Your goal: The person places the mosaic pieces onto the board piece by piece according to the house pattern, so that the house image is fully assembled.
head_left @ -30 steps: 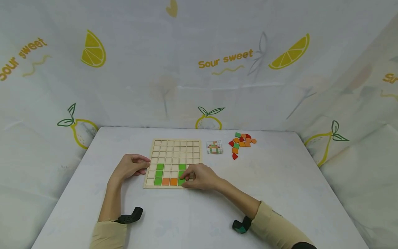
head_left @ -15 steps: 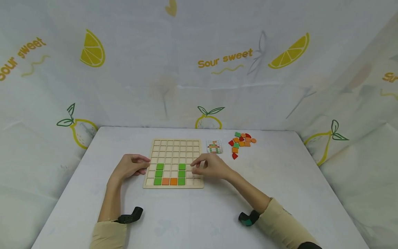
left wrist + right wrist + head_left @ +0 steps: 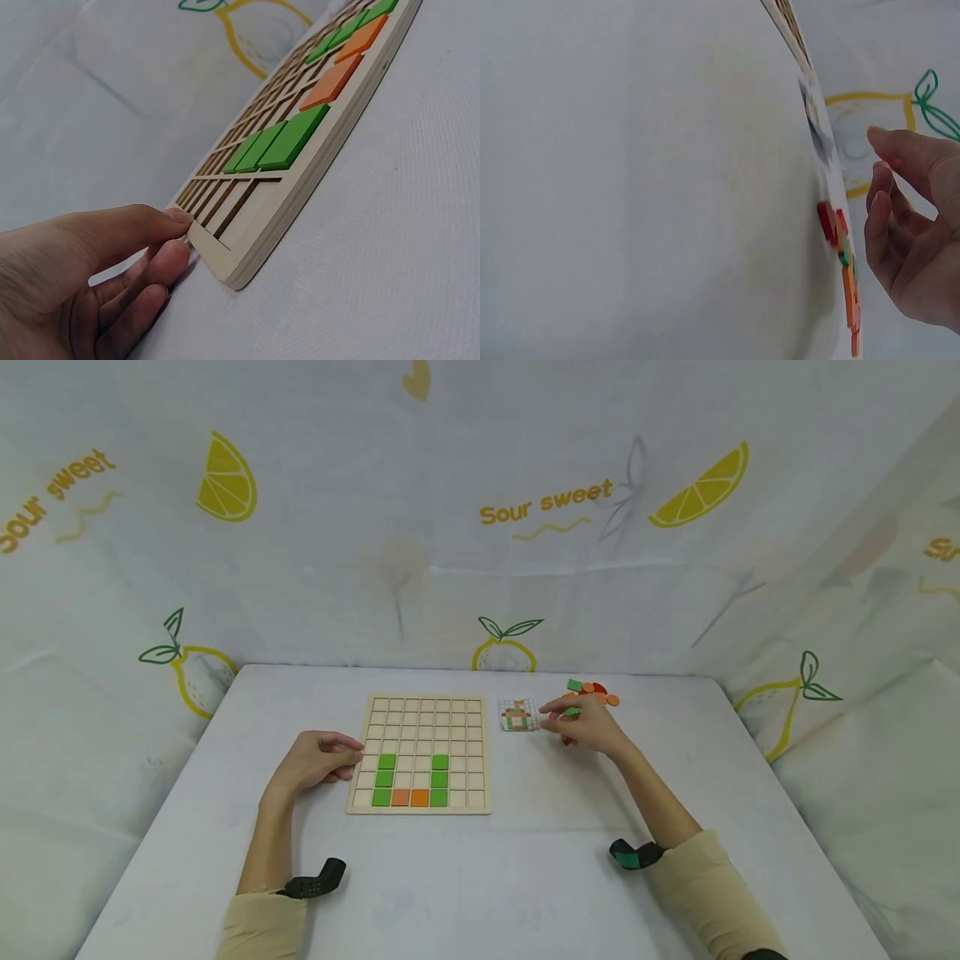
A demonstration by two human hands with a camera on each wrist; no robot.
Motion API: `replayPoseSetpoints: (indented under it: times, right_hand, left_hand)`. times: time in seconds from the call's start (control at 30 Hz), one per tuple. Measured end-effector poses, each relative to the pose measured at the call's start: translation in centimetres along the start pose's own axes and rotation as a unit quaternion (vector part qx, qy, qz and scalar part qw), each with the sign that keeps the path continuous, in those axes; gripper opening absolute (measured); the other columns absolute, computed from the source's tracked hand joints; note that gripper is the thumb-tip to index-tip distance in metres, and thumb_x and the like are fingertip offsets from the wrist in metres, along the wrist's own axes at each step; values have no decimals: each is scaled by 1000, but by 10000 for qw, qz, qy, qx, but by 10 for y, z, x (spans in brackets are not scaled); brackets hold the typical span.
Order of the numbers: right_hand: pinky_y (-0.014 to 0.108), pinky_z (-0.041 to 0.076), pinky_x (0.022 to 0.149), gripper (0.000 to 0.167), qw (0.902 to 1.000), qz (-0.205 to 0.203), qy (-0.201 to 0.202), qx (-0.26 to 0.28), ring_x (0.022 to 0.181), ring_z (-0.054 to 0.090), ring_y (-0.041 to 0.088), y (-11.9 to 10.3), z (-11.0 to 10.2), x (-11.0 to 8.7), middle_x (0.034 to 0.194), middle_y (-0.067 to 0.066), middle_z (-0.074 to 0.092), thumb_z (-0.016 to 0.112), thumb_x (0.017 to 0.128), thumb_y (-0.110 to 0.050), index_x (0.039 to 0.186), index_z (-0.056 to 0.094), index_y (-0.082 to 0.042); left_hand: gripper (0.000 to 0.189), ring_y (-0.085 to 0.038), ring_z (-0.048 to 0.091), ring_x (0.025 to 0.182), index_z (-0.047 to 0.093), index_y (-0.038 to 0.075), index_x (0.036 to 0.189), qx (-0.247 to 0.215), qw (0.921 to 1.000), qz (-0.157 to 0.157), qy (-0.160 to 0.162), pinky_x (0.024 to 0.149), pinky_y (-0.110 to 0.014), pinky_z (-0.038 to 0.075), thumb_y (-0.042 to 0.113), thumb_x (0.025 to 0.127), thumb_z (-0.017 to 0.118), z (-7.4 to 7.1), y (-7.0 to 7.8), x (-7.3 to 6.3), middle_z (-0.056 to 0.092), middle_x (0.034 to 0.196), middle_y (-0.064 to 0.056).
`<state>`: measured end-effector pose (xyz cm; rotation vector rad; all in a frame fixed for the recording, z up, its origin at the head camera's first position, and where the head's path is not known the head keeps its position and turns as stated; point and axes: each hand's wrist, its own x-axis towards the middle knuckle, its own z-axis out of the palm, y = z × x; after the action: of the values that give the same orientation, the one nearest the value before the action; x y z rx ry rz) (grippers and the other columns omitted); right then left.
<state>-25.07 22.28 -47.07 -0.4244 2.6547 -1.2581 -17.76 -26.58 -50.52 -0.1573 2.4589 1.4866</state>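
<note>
A wooden grid board (image 3: 415,718) lies on the white table. Green square tiles (image 3: 383,779) fill part of one column, others (image 3: 439,779) stand in a second column, and two orange tiles (image 3: 401,797) lie between them in the nearest row. My left hand (image 3: 318,756) holds the board's left edge, the thumb on its rim in the left wrist view and the other fingers curled beside it. My right hand (image 3: 588,725) hovers over the loose tiles (image 3: 597,688), partly hiding them. In the right wrist view its thumb and fingers are apart and bent loosely, with nothing between them.
Between the board and the loose tiles lies a small pattern card (image 3: 516,717), close to my right fingertips. The loose pieces are red, orange and green, some round. A printed cloth (image 3: 337,568) with lemons rises behind the table. Each wrist carries a black device (image 3: 318,880).
My right hand has left the green column on the board and moved right and away to the loose tiles. The left hand has stayed at the board's edge.
</note>
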Motion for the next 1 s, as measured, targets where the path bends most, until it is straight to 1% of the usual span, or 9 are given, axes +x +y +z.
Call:
replayPoseSetpoints:
  times: [0.17, 0.23, 0.33, 0.5, 0.57, 0.77, 0.87, 0.93, 1.0]
  right_hand:
    - [23, 50, 58, 31, 9993, 274, 221, 131, 63, 58, 11, 31, -16, -1, 105, 17, 73, 81, 99, -17, 124, 78, 1]
    - [22, 50, 58, 31, 9993, 292, 223, 85, 63, 58, 11, 41, -19, -2, 103, 19, 74, 80, 99, -15, 123, 78, 3]
    - [22, 48, 57, 30, 9991, 385, 151, 82, 59, 55, 12, 50, -21, -3, 99, 18, 71, 79, 99, -14, 123, 78, 3]
    - [23, 51, 56, 33, 9973, 691, 9, 245, 57, 53, 12, 53, -25, -3, 100, 10, 66, 80, 99, -17, 127, 76, 0]
    - [23, 52, 56, 33, 9970, 723, -48, 257, 58, 54, 13, 54, -26, -3, 102, 10, 66, 80, 99, -17, 127, 75, 0]
    - [23, 51, 56, 33, 9969, 680, -167, 353, 57, 53, 14, 55, -28, -2, 102, 14, 66, 82, 97, -16, 124, 75, 3]
    - [23, 51, 56, 35, 9970, 681, -188, 331, 56, 52, 14, 53, -28, -2, 105, 17, 66, 84, 96, -16, 124, 75, 3]
    - [24, 51, 55, 37, 9969, 694, -246, 294, 57, 52, 15, 53, -28, -1, 107, 20, 66, 82, 96, -14, 126, 73, 6]
    - [24, 51, 55, 39, 9967, 716, -268, 284, 57, 52, 14, 53, -28, -1, 108, 20, 65, 82, 96, -13, 128, 72, 6]
  left_hand:
    - [35, -10, 71, 68, 77, 1, 123, 11, 10000, -11, 24, 64, -25, 57, 25, 98, 81, 0, 1, 0, 76, 79, 3]
    - [35, -10, 71, 68, 77, 1, 123, 11, 10000, -15, 26, 63, -25, 57, 25, 98, 81, 0, 1, 0, 76, 79, 3]
    - [37, -10, 71, 68, 76, 0, 124, 24, 10000, -2, 16, 63, -25, 57, 26, 98, 81, 1, 0, -1, 76, 79, 3]
    - [36, -10, 71, 68, 76, 1, 123, -28, 10000, -39, 41, 63, -25, 56, 25, 98, 82, 2, 0, -1, 75, 78, 4]
    - [36, -10, 71, 68, 76, 0, 123, -24, 10000, -24, 20, 63, -26, 56, 25, 98, 81, 2, 0, 0, 75, 78, 4]
    - [37, -10, 71, 68, 76, 0, 124, 0, 10000, 4, 19, 63, -26, 57, 25, 97, 82, 2, 2, -1, 75, 78, 4]
    - [38, -10, 71, 68, 76, 0, 124, -12, 10000, 12, 19, 63, -26, 57, 25, 97, 83, 2, 2, -2, 75, 79, 4]
    - [38, -10, 71, 68, 76, 0, 124, -14, 10000, 13, 31, 63, -26, 57, 25, 97, 83, 2, 2, -2, 75, 78, 4]
    - [37, -10, 71, 68, 76, 0, 124, -14, 10000, -6, 31, 63, -26, 56, 25, 98, 82, 2, 3, -3, 75, 79, 4]
